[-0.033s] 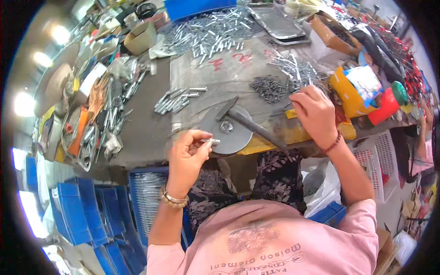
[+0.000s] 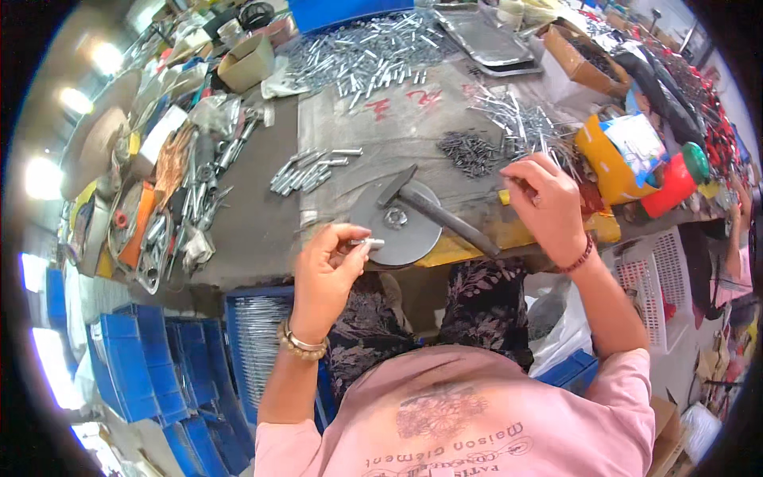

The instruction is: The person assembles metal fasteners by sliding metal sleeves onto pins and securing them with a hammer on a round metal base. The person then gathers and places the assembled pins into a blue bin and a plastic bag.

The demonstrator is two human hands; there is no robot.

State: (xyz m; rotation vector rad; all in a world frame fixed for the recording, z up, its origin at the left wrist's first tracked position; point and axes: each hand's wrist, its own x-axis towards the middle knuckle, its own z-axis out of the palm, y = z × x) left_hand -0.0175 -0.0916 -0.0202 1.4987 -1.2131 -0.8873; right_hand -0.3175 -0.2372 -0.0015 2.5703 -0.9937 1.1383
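My left hand (image 2: 327,266) pinches a small silver metal cylinder (image 2: 372,243) between thumb and fingertips, over the near left edge of a round grey plate (image 2: 413,248). On that plate rests a hammer (image 2: 445,216), its handle pointing toward my right side. Beside the hammer head a nut-like metal ring (image 2: 395,217) lies at the plate's middle. My right hand (image 2: 548,203) hovers over the bench's right side with thumb and fingers drawn together; whatever they hold, if anything, is hidden. Just beyond it are a pile of thin silver pins (image 2: 517,123) and small dark pieces (image 2: 470,153).
A group of silver cylinders (image 2: 306,171) lies left of the plate, with a large heap (image 2: 373,63) farther back. Hand tools (image 2: 203,175) crowd the left. A yellow container (image 2: 608,163) and a red bottle with a green cap (image 2: 671,183) stand at right. Blue bins (image 2: 131,366) sit below.
The whole view has shifted very slightly. Both hands keep nearly the same pose, and the silver cylinder stays pinched in my left hand.
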